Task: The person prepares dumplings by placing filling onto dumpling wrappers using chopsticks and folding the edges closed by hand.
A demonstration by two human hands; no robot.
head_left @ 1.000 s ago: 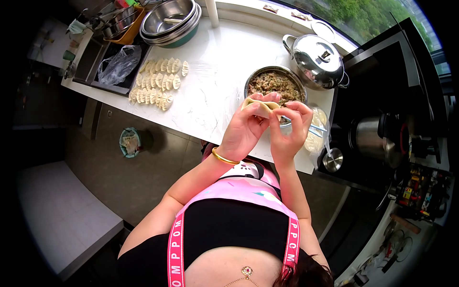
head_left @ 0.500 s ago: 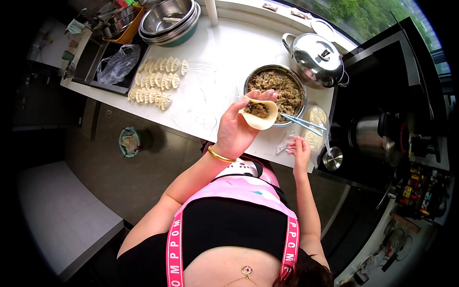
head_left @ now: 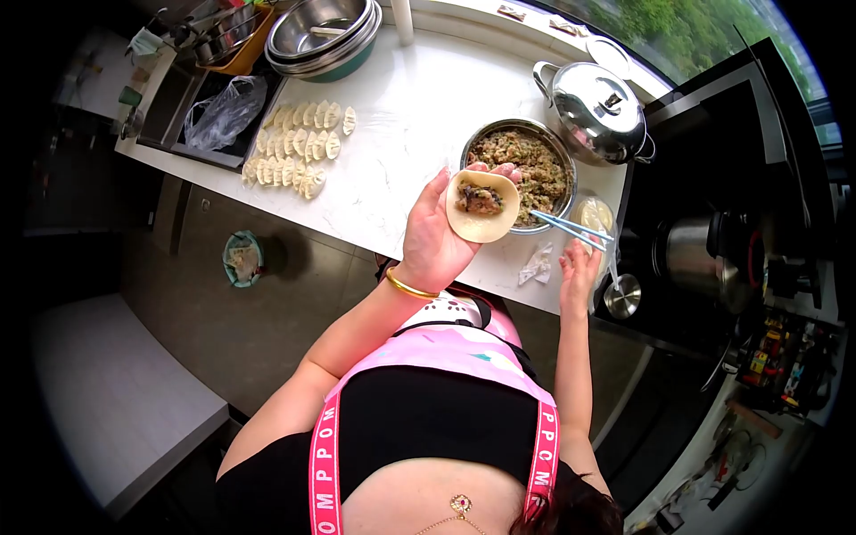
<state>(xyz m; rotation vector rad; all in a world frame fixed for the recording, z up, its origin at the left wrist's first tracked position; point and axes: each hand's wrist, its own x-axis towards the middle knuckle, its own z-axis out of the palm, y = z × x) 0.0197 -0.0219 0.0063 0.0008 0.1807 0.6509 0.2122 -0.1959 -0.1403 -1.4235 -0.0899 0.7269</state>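
A round dumpling wrapper (head_left: 462, 221) with a lump of filling in its middle lies flat on my left hand (head_left: 437, 234), held by the fingers and thumb. Beyond it stands a steel bowl of minced filling (head_left: 537, 169). Blue chopsticks (head_left: 571, 228) rest over the bowl's right rim. My right hand (head_left: 580, 272) is just below their outer ends, fingers slightly apart, beside a plastic bag of round wrappers (head_left: 596, 214) that it partly covers. Crumpled clear plastic (head_left: 536, 266) lies left of that hand. Rows of folded dumplings (head_left: 290, 147) sit at the left of the white counter (head_left: 392, 116).
Behind the bowl stands a lidded steel pot (head_left: 596, 111). Stacked basins (head_left: 323, 40) are at the back left, near a sink (head_left: 169, 111) with a plastic bag (head_left: 227, 111). On the right are a black stove (head_left: 687, 178) and another pot (head_left: 700, 254). A bin (head_left: 242, 259) stands on the floor.
The wrapper, pinched between both hands a second ago, now lies opened on my left hand. My right hand has let go and moved right, then up toward the chopsticks.
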